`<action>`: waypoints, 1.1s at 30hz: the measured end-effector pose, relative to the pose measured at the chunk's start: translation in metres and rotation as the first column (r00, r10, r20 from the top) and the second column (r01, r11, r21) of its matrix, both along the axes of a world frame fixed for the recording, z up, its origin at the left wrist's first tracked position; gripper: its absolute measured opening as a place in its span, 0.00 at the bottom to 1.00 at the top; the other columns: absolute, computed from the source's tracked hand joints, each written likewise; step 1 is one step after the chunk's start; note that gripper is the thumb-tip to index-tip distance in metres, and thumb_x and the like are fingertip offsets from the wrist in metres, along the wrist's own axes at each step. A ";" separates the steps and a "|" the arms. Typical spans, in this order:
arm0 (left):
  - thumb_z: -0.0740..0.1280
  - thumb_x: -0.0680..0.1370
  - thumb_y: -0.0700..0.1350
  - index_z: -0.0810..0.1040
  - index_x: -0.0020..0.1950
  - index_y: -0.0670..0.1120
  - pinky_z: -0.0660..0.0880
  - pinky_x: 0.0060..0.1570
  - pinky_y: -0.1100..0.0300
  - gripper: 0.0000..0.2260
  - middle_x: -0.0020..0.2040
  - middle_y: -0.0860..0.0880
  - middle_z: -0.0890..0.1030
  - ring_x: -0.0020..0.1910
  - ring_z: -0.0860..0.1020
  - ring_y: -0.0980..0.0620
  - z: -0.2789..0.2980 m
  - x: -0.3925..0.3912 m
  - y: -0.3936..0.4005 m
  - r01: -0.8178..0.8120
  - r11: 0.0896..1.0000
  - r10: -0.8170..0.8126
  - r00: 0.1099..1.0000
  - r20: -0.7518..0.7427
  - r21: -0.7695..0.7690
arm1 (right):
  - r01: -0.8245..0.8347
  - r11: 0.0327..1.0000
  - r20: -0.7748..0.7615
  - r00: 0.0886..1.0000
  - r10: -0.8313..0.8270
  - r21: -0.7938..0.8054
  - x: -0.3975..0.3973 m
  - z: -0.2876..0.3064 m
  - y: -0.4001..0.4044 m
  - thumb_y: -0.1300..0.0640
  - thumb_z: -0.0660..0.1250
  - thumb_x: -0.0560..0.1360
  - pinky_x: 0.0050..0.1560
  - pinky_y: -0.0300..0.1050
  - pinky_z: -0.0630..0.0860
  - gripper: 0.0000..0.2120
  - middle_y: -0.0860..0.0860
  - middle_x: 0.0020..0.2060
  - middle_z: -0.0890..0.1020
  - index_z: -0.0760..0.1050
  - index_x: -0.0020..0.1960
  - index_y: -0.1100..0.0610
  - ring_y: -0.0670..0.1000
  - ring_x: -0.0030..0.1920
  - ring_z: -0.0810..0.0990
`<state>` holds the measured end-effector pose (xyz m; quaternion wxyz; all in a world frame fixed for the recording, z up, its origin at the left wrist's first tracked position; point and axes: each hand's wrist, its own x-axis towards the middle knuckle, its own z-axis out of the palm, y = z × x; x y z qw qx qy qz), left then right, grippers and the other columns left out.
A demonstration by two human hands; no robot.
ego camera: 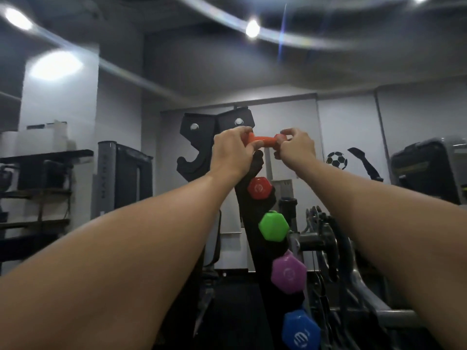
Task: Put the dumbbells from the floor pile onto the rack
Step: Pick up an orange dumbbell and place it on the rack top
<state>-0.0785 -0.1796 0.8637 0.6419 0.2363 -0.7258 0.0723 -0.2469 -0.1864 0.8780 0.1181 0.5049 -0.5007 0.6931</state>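
Both my hands hold a small orange dumbbell (264,141) level at the top of the black upright rack (192,142). My left hand (233,152) grips its left end and my right hand (297,147) grips its right end; both heads are mostly hidden by my fingers. Below it, the rack's right side carries a red dumbbell (259,188), then a green dumbbell (273,226), a purple dumbbell (288,273) and a blue dumbbell (300,330), each seen end-on. The floor pile is out of view.
A grey weight machine (123,178) stands left of the rack, with dark shelves (38,188) further left. Metal gym equipment with a chainring (326,238) crowds the right side. A football sticker (336,159) marks the back wall.
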 end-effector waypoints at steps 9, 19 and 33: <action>0.77 0.73 0.55 0.82 0.65 0.48 0.78 0.57 0.60 0.23 0.58 0.47 0.83 0.53 0.80 0.53 0.011 0.003 -0.041 -0.106 0.992 0.104 0.994 -0.020 -0.074 | -0.185 0.982 0.128 0.974 0.187 -0.028 0.005 0.022 -0.056 0.55 0.73 0.76 0.46 0.51 0.86 0.06 0.55 0.43 0.86 0.78 0.41 0.48 0.53 0.40 0.88; 0.78 0.71 0.57 0.83 0.61 0.50 0.80 0.53 0.57 0.22 0.57 0.46 0.82 0.54 0.81 0.50 0.007 -0.007 -0.051 -0.138 0.985 0.137 0.990 -0.012 -0.103 | -0.172 0.984 0.132 0.978 0.164 0.050 0.010 0.025 -0.063 0.55 0.75 0.74 0.44 0.45 0.85 0.06 0.51 0.43 0.85 0.81 0.40 0.49 0.51 0.45 0.85; 0.72 0.77 0.53 0.74 0.72 0.57 0.77 0.58 0.47 0.23 0.58 0.47 0.71 0.54 0.77 0.45 -0.011 0.001 -0.056 -0.212 0.971 0.231 0.953 0.196 -0.113 | -0.562 0.788 0.313 0.818 0.483 0.250 0.017 0.005 -0.054 0.49 0.61 0.77 0.44 0.48 0.76 0.12 0.54 0.41 0.79 0.77 0.48 0.57 0.53 0.40 0.78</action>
